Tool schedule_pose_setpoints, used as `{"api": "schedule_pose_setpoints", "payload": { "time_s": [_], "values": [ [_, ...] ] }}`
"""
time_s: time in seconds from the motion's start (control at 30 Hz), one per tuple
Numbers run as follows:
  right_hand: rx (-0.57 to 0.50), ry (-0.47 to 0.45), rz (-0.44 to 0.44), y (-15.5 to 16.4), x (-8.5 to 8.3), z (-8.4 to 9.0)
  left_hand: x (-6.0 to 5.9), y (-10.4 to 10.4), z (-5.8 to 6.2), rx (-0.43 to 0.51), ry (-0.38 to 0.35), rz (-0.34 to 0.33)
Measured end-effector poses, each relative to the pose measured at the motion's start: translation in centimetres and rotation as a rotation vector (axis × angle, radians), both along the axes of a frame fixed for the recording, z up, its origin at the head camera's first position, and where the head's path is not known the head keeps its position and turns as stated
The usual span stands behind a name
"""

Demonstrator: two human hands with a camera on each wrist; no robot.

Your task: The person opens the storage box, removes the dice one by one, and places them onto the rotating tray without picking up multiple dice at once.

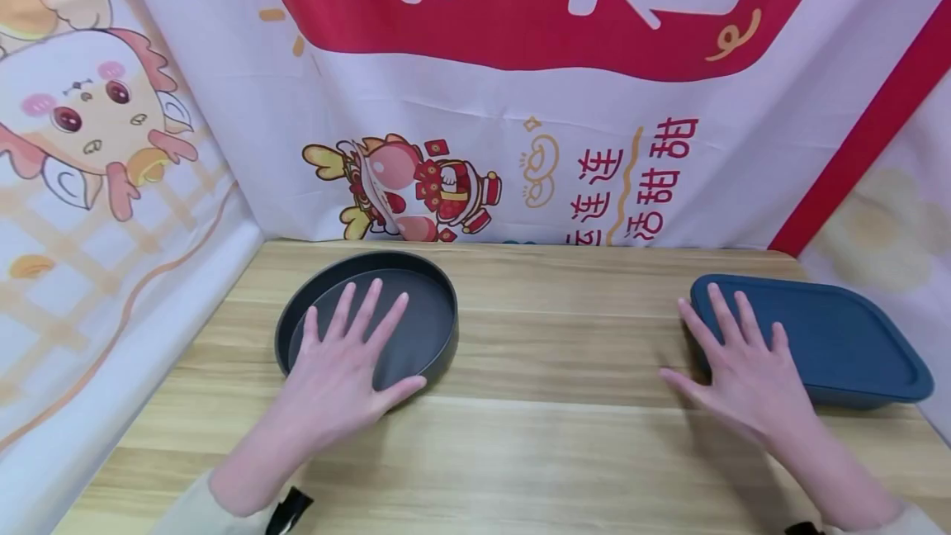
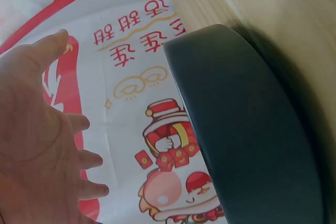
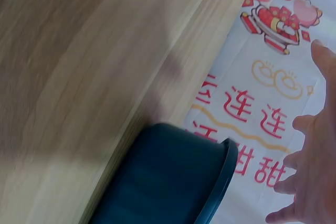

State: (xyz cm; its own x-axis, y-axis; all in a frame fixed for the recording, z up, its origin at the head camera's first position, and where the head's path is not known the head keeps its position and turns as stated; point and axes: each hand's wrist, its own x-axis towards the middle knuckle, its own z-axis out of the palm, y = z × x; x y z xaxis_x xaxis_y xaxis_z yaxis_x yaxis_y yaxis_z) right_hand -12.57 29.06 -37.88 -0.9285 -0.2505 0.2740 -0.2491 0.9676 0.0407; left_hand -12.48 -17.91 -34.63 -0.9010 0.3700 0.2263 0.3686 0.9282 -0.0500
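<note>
Bench (image 1: 550, 444): wood-look top, pale grain, smooth w/ slight sheen. Round pan (image 1: 423, 316) nr its back L corner: matt, metal-look, smooth wall. Lidded box (image 1: 839, 337) by R edge: plastic-look, smooth, matt lid & side. Backdrop (image 1: 513, 106) along back edge: printed cloth, matt, lightly creased. 2 sleeves (image 1: 211, 510): cloth, matt.

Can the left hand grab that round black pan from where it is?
Probably yes: the left hand hovers just above the round black pan, fingers spread and holding nothing, and I see nothing between them.
</note>
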Motion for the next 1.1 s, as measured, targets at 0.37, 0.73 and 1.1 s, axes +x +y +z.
{"api": "schedule_pose_setpoints", "payload": {
  "time_s": [0.37,0.73,1.1],
  "values": [
    [0.003,-0.059,-0.061,2.2,-1.0,0.8,-2.1,3.2,0.3,0.017,-0.019,-0.062],
    [0.006,-0.109,-0.138,4.7,-2.1,1.5,-4.0,7.6,0.8,0.005,-0.02,-0.166],
    [0.013,-0.124,-0.229,7.7,-2.9,1.2,-5.7,11.8,0.1,-0.011,-0.03,-0.227]
  ]
}}
